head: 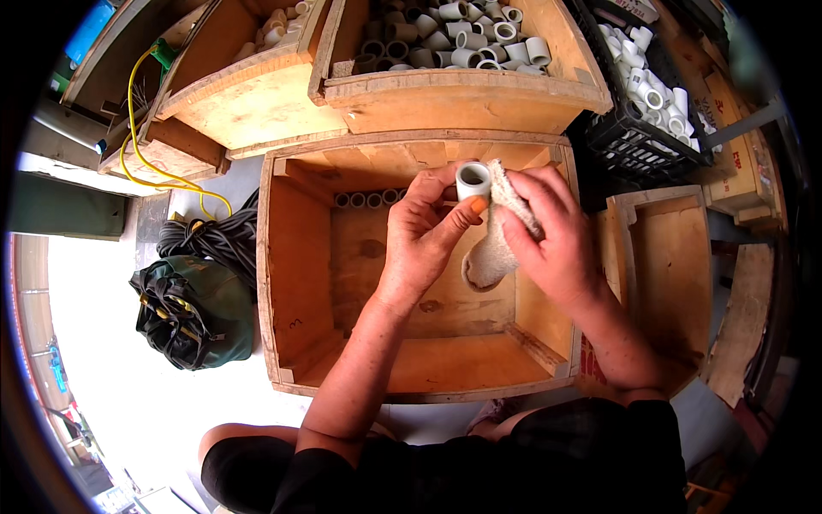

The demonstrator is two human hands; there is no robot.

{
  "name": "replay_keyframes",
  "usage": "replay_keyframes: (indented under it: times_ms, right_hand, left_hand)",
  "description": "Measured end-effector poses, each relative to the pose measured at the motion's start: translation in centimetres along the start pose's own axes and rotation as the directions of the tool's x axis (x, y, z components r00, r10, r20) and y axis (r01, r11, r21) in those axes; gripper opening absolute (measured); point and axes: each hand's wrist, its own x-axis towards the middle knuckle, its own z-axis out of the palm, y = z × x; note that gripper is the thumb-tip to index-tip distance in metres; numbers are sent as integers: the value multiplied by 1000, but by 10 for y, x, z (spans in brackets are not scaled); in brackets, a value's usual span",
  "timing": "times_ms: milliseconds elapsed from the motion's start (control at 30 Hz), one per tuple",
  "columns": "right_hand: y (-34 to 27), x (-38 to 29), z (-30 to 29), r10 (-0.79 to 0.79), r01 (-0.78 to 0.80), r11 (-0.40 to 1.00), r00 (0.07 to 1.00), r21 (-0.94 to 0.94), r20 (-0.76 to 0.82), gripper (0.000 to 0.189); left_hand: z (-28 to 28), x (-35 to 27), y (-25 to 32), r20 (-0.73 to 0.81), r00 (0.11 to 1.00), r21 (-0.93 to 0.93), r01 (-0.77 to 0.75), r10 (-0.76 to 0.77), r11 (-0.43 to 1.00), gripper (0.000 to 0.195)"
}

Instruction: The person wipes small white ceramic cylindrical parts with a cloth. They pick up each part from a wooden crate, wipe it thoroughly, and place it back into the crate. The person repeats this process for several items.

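Over a wooden crate [424,389], my left hand [427,225] grips a short grey plastic pipe coupling [473,183], its open end tilted up toward me. My right hand [552,231] holds a cream terry cloth [491,257] pressed against the coupling's right side; the cloth's lower end hangs down. Inside the crate, several similar couplings [358,200] stand in a row along the far wall. My left hand hides the right end of that row.
Beyond stands a wooden crate [462,90] heaped with grey couplings. White fittings fill a black plastic basket [636,135] at right. Another wooden box [668,276] lies below it. To the left are a green bag [221,308], black cable [212,234] and a yellow cord [131,154].
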Motion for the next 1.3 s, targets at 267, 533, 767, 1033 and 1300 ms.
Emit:
replay_keyframes:
  times_ms: [267,533,767,1033,1300]
  right_hand:
    - [15,9,-22,112,-160,949,977,273,182,29]
    - [14,5,-26,146,-197,956,962,216,230,26]
    - [12,1,-21,100,-76,988,978,-131,181,22]
    - [9,1,-18,134,-111,984,977,-140,166,20]
    - [4,2,-18,94,-95,995,972,-4,215,23]
  left_hand:
    - [-3,-2,12,243,969,-60,71,-54,996,53]
    - [1,-3,19,354,902,-366,378,-249,851,48]
    - [6,-2,15,260,909,-307,398,-326,865,43]
    - [4,-3,3,189,963,-14,197,-191,980,44]
    - [-9,3,-1,-10,964,-543,218,-266,811,24]
